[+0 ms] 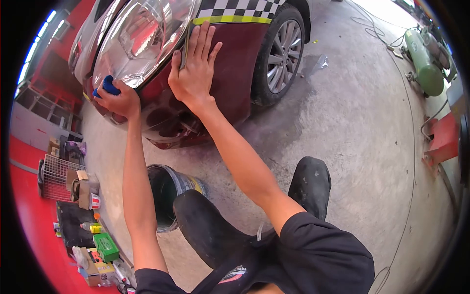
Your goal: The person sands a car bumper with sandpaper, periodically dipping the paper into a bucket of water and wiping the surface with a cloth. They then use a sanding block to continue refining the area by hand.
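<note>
My left hand [120, 102] is closed around a soft blue pad or cloth [108, 87], at the lower edge of the car's clear headlight [132, 41]. What exactly the blue thing is I cannot make out. My right hand [195, 66] lies flat with fingers stretched out on the dark red fender [230, 54], beside the headlight's edge. Above its fingertips runs a yellow-green strip [235, 20] under a black and white checkered band [242, 9]. The dark red front bumper [164, 115] extends below both hands.
A bucket [169, 226] stands by my knee. The car's front wheel [283, 56] is to the right. A green air compressor [423, 61] stands at far right, with hoses on the concrete floor. Boxes, bottles and a green box [106, 247] line the left wall.
</note>
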The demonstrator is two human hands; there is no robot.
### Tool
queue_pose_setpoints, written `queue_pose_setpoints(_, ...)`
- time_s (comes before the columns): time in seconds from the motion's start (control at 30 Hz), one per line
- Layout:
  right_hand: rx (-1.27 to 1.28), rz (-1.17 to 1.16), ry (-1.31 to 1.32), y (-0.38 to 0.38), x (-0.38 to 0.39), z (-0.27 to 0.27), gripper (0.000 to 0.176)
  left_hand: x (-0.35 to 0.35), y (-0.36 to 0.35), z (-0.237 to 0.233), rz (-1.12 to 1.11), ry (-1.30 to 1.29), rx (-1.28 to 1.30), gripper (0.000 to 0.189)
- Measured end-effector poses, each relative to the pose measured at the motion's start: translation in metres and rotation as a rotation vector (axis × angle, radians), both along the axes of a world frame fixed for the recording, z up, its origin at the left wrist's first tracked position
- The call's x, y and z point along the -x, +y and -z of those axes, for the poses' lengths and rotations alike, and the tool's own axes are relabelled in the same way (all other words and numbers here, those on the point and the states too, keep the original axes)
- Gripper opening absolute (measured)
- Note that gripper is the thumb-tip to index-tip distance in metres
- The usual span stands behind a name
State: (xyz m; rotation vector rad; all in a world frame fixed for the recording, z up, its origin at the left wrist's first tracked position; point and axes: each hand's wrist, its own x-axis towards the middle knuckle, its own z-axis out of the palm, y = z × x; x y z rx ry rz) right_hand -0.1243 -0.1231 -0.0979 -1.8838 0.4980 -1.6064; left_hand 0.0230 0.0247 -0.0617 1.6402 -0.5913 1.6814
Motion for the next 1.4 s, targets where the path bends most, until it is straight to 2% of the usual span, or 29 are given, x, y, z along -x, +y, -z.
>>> queue_pose_setpoints(0.1,0.016,-0.164,-0.054,0.019,0.027,0.056,0.076,0.01,-0.001,0.004,-0.01,0.008,-0.012,0.03)
queue_pose_setpoints(0.13,-0.013,-0.263,0.032,0.028,0.047,0.081,0.076,0.015,-0.004,0.003,-0.009,0.021,-0.023,0.03)
queue_pose_setpoints(0.17,-0.039,-0.358,0.113,0.03,0.072,0.104,0.075,0.031,-0.011,0.006,0.084,-0.031,-0.118,0.03)
queue_pose_setpoints(0.23,-0.175,-0.439,0.27,0.026,0.11,0.142,0.076,0.074,-0.03,0.017,0.271,-0.145,-0.306,0.032)
queue_pose_setpoints(0.27,-0.281,-0.478,0.242,0.022,0.126,0.154,0.074,0.079,-0.041,0.021,0.357,-0.117,-0.418,0.037)
queue_pose_setpoints(0.3,-0.518,-0.529,0.241,0.017,0.151,0.144,0.075,0.09,-0.056,0.013,0.327,-0.191,-0.524,0.037)
queue_pose_setpoints(0.37,-0.621,-0.366,0.28,0.002,0.157,0.167,0.066,0.11,-0.085,-0.006,0.156,-0.237,-0.783,0.043)
queue_pose_setpoints(0.43,-0.71,-0.33,0.369,-0.011,0.16,0.181,0.06,0.117,-0.118,-0.018,0.042,-0.319,-1.001,0.036)
queue_pose_setpoints(0.53,-0.779,-0.363,0.475,-0.033,0.175,0.174,0.065,0.131,-0.153,-0.03,0.176,-0.271,-1.164,0.035)
queue_pose_setpoints(0.57,-0.791,-0.361,0.492,-0.036,0.182,0.167,0.068,0.126,-0.16,-0.03,0.029,-0.36,-1.238,0.033)
queue_pose_setpoints(0.63,-0.798,-0.319,0.51,-0.041,0.187,0.168,0.073,0.126,-0.177,-0.022,0.131,-0.423,-1.32,0.033)
queue_pose_setpoints(0.7,-0.783,-0.269,0.546,-0.049,0.188,0.175,0.076,0.132,-0.184,0.0,0.233,-0.42,-1.42,0.034)
queue_pose_setpoints(0.8,-0.747,-0.22,0.619,-0.06,0.204,0.172,0.076,0.128,-0.171,0.058,0.147,-0.454,-1.475,0.037)
queue_pose_setpoints(0.97,-0.72,-0.215,0.63,-0.067,0.23,0.179,0.072,0.137,-0.143,0.118,0.21,-0.409,-1.509,0.035)
queue_pose_setpoints(1.13,-0.74,-0.213,0.767,-0.066,0.267,0.141,0.065,0.135,-0.095,0.205,0.232,-0.419,-1.614,0.035)
queue_pose_setpoints(1.27,-0.656,-0.227,0.904,-0.06,0.279,0.133,0.064,0.123,-0.061,0.277,0.261,-0.418,-1.625,0.037)
queue_pose_setpoints(1.33,-0.612,-0.246,0.887,-0.052,0.282,0.129,0.064,0.121,-0.05,0.3,0.239,-0.38,-1.673,0.037)
queue_pose_setpoints(1.4,-0.579,-0.253,0.935,-0.049,0.281,0.131,0.064,0.125,-0.05,0.291,0.3,-0.298,-1.696,0.039)
